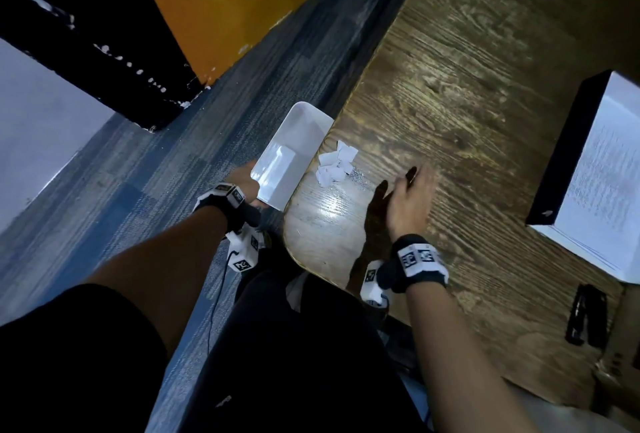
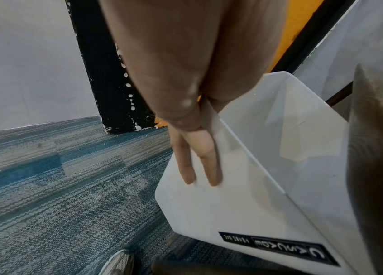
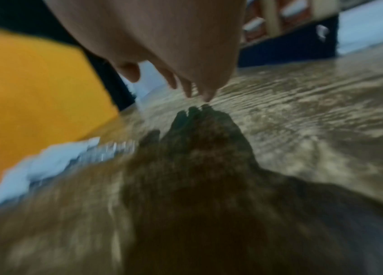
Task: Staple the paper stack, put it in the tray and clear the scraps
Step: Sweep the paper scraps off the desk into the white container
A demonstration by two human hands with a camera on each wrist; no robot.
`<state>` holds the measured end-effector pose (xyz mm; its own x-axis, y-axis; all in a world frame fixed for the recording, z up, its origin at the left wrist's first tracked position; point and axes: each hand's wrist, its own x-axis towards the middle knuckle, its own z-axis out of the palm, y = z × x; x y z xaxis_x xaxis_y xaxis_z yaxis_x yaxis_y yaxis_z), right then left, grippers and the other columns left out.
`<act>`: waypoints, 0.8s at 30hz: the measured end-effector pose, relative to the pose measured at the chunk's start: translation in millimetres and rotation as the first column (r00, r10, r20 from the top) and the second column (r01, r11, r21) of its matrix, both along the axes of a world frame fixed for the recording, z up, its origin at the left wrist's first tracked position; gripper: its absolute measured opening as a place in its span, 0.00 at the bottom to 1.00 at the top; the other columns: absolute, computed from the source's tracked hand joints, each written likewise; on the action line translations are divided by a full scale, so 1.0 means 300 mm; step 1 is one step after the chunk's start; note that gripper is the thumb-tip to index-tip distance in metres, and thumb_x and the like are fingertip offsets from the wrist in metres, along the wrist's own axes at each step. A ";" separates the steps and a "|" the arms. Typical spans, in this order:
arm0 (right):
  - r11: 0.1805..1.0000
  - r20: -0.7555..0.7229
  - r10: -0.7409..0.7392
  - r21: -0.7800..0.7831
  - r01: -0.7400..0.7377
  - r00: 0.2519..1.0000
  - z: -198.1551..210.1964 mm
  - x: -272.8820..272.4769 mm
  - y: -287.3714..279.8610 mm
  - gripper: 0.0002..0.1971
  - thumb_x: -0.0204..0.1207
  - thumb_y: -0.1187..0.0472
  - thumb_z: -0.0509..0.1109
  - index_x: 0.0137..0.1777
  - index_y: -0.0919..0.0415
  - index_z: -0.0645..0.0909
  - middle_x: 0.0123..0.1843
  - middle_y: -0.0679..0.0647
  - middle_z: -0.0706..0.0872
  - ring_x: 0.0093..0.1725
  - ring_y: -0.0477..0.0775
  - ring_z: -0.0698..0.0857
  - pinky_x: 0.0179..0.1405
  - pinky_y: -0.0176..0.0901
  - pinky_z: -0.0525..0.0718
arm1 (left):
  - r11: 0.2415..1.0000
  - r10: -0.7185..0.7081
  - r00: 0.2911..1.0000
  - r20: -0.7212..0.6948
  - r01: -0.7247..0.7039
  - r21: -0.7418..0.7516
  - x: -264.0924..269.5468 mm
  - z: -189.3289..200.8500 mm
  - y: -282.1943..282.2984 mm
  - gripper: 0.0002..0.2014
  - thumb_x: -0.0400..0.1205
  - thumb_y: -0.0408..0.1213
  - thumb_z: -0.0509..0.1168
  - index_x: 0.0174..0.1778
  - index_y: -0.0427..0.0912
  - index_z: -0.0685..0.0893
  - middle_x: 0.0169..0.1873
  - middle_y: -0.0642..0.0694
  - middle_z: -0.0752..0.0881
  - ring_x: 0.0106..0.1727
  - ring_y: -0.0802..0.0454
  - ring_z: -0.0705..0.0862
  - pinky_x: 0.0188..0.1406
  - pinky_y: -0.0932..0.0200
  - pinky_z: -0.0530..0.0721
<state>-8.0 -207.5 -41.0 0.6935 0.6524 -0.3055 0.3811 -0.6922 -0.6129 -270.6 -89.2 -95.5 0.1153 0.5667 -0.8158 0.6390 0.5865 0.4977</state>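
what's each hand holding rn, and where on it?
Left hand grips the white bin by its rim wall, beside the table edge. Right hand is open over the table, holding nothing.

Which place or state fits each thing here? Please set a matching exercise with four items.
Things:
1. white plastic bin
2. torn white paper scraps
3. black stapler
4. printed paper stack

Places or states:
A. lying in the black tray
B. piled at the wooden table edge
C. held below the table edge by the left hand
D. lying alone on the table, near side, right of the right hand

Pairs: 1-C, 2-B, 3-D, 4-A
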 end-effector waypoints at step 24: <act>0.878 0.013 0.473 -0.088 -0.471 0.881 -0.075 -0.523 0.170 0.35 0.85 0.50 0.48 0.84 0.66 0.40 0.87 0.61 0.39 0.84 0.60 0.32 0.85 0.54 0.38 | 0.993 -0.053 0.998 -0.023 0.055 0.101 0.024 0.050 -0.010 0.21 0.78 0.26 0.61 0.66 0.46 0.80 0.60 0.39 0.87 0.53 0.40 0.88 0.43 0.49 0.90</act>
